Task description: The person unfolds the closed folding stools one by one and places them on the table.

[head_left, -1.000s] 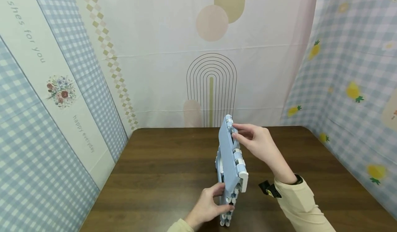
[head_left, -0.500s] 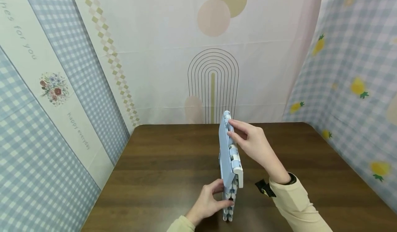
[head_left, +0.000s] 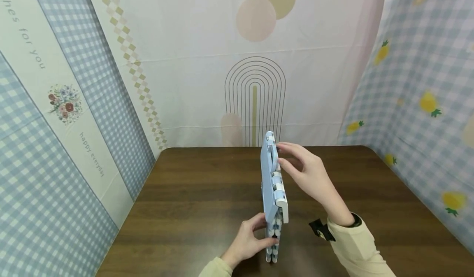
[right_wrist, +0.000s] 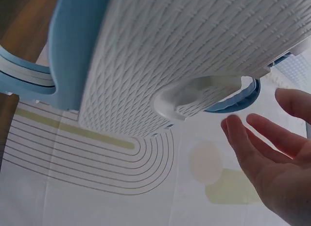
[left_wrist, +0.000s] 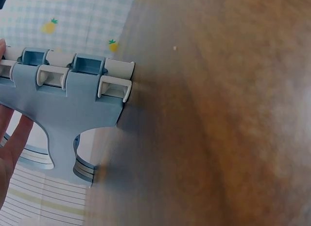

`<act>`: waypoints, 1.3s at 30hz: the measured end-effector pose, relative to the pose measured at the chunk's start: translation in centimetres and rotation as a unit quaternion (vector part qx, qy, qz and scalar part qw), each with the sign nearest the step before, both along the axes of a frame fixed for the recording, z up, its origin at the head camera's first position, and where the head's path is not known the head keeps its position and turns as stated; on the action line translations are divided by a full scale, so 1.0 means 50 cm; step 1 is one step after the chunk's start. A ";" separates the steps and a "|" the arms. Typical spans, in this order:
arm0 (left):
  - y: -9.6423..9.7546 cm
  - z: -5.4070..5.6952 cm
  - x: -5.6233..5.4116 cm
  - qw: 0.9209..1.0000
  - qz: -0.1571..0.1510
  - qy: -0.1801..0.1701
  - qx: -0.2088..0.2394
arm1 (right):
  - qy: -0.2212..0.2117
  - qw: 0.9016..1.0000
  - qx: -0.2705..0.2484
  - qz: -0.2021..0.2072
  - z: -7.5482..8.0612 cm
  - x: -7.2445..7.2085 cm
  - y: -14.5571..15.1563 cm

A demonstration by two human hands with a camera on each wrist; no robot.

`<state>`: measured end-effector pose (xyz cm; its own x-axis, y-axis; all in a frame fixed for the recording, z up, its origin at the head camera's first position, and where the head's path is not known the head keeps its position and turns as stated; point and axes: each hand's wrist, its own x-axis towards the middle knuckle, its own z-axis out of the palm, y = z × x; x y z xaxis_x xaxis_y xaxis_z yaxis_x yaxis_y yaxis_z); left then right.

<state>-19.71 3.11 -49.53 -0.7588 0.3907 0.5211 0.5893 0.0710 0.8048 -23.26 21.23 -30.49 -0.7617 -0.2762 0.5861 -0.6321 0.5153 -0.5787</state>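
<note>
Head view: left grip (head_left: 246, 240) pinches folded frame (head_left: 268, 182), right grip (head_left: 310, 174) spread beside its handle (head_left: 275, 157).

A: What is the person wearing?

B: Long cream sleeves. The left sleeve (head_left: 216, 268) stops short of the bare left hand (head_left: 246, 242); the right sleeve (head_left: 358, 246) stands out in an angular, boxy shape near its cuff.

A: Anything at the wrist?

B: A black band (head_left: 357, 220) at the right cuff, and a small black piece (head_left: 317, 226) with a yellowish spot, jutting out beside it. The right hand (head_left: 306, 169) is bare too
</note>
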 end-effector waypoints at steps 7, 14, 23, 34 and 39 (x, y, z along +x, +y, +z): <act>-0.022 -0.008 0.004 0.999 0.008 -0.038 -0.002 | -0.027 0.998 -0.004 -0.048 -0.079 0.028 0.031; -0.044 -0.023 0.013 1.000 0.016 -0.018 -0.005 | -0.168 0.978 0.043 0.117 -0.219 0.074 0.058; -0.068 -0.022 0.007 0.999 0.032 0.012 -0.010 | -0.327 0.908 -0.078 0.248 -0.295 0.087 -0.001; -0.095 -0.030 0.006 0.998 0.056 -0.033 -0.023 | -0.305 0.942 -0.128 0.058 -0.323 0.098 -0.093; -0.105 -0.031 0.009 0.998 0.051 -0.040 -0.025 | -0.308 0.940 -0.146 0.009 -0.337 0.102 -0.113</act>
<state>-19.25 -2.14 -51.10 -0.8349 0.3333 0.4380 0.5101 0.1696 0.8432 -18.14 15.58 -47.36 -0.9781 -0.1880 0.0893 -0.1388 0.2693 -0.9530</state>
